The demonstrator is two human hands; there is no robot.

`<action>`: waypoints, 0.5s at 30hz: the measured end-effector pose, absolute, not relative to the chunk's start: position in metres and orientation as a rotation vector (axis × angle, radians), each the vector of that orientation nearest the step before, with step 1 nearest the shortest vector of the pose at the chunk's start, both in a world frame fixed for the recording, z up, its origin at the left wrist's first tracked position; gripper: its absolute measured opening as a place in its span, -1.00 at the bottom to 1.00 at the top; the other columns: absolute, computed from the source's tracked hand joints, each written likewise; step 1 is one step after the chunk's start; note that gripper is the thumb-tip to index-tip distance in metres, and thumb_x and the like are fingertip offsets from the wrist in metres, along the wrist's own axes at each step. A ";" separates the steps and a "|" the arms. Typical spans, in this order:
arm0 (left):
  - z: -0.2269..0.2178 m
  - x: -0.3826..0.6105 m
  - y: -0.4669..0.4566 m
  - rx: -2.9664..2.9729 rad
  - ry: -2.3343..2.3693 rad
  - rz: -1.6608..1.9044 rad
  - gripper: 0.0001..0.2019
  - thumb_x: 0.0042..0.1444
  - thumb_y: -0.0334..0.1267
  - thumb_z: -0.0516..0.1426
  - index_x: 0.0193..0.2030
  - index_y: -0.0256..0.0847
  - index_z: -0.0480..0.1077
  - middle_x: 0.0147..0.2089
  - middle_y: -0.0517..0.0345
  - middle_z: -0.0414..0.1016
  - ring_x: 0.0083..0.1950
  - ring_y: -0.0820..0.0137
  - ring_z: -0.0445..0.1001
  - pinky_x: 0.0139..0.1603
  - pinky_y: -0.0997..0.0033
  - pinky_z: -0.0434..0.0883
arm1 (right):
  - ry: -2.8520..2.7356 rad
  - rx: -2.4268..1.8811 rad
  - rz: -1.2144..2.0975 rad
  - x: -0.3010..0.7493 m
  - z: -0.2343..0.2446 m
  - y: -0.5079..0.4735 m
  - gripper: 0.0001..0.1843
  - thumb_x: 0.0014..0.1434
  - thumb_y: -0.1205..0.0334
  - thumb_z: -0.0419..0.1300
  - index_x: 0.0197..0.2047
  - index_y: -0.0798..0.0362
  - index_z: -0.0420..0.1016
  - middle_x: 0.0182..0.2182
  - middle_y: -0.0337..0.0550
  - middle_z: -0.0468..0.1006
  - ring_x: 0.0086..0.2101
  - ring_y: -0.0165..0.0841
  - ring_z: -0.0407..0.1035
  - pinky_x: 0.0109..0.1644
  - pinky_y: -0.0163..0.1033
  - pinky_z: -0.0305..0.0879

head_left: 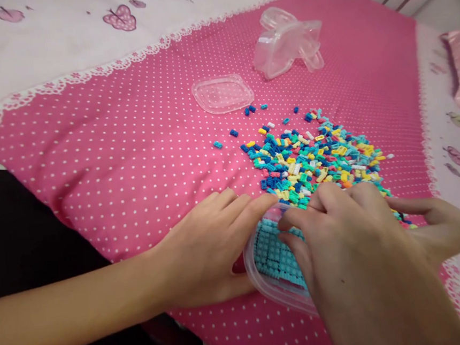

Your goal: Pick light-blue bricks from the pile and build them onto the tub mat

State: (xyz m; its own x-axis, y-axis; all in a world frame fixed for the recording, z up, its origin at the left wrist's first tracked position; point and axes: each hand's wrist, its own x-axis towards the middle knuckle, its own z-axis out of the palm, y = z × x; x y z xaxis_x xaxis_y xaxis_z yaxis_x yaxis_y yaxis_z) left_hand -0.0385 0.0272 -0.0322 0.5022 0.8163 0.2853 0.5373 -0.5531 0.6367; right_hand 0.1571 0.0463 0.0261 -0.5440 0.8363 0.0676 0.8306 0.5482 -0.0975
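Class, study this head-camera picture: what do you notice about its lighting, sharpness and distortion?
Head view: soft, even light, only faint shadow under the left hand; head view: the right hand, nearest the lens, looks slightly smeared, the pile of small bricks sharper; head view: the right corners blur and darken, and the pink dotted cloth looks stretched toward the edges.

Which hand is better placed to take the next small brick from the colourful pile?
Probably the right hand: it hovers at the near edge of the brick pile, above the turquoise plate. The left hand lies flat against the left rim of the clear tray, farther from the pile.
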 end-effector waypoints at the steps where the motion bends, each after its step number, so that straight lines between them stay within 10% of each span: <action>1: -0.032 -0.038 0.027 2.271 1.116 0.792 -0.30 0.17 -0.02 0.31 0.36 -0.16 0.17 0.11 -0.01 0.55 0.09 0.12 0.54 0.15 0.12 0.45 | -2.704 -1.462 -0.006 0.159 0.026 0.047 -0.79 0.25 0.32 0.16 -0.41 -0.10 0.47 -0.42 -0.07 0.34 -0.25 -0.05 0.26 -0.12 0.23 0.17; 15: -0.033 -0.040 0.026 2.315 1.149 0.750 -0.23 0.17 0.08 0.31 0.38 -0.16 0.11 0.14 -0.05 0.55 0.02 0.11 0.54 0.07 0.09 0.45 | -2.650 -1.631 -0.286 0.145 0.022 0.041 -0.71 0.27 0.40 0.07 -0.42 -0.09 0.46 -0.44 -0.08 0.35 -0.29 -0.09 0.25 -0.13 0.28 0.21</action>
State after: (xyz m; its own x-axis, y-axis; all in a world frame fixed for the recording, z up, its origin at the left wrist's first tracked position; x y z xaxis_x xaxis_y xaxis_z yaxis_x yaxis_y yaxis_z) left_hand -0.0401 0.0260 -0.0331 0.5061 0.8191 0.2699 0.5766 -0.5541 0.6005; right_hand 0.1447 0.0412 0.0221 -0.4551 0.8836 0.1104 0.8868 0.4384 0.1464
